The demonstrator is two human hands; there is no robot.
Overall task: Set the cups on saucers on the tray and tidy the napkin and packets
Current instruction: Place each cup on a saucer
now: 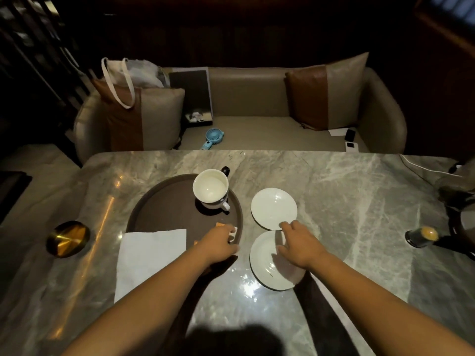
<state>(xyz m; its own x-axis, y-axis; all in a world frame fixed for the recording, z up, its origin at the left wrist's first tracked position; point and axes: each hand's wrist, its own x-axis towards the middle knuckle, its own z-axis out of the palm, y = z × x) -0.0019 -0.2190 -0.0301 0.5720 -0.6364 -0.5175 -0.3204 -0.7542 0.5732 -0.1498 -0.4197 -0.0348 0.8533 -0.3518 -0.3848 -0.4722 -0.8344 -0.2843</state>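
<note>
My left hand [220, 242] lies over the near right rim of the round brown tray [164, 201], fingers curled onto small white and orange packets [232, 233] there, though I cannot tell whether I actually have hold of them. My right hand [298, 244] is spread flat and holds nothing, palm over the far edge of the near saucer [272, 268], fingertips touching the near rim of the far saucer [274, 208]; the two white saucers sit just beside each other on the table, right of the tray. Open marble stretches to the right of the saucers and between my forearms. The stacked cups [212, 190], white inside with one dark handle and one white, stand on the far right part of the tray. A white napkin [150, 255] lies unfolded, half over the tray's near left rim, half on the table [359, 201]. The top is glossy grey veined marble with glare spots. A brass dish [68, 238] sits well left, a dark bottle [421, 236] well right. Beyond the far edge a beige sofa [257, 109] holds cushions, a tote bag [128, 75] and a blue handheld fan [212, 137]; the room is dim.
</note>
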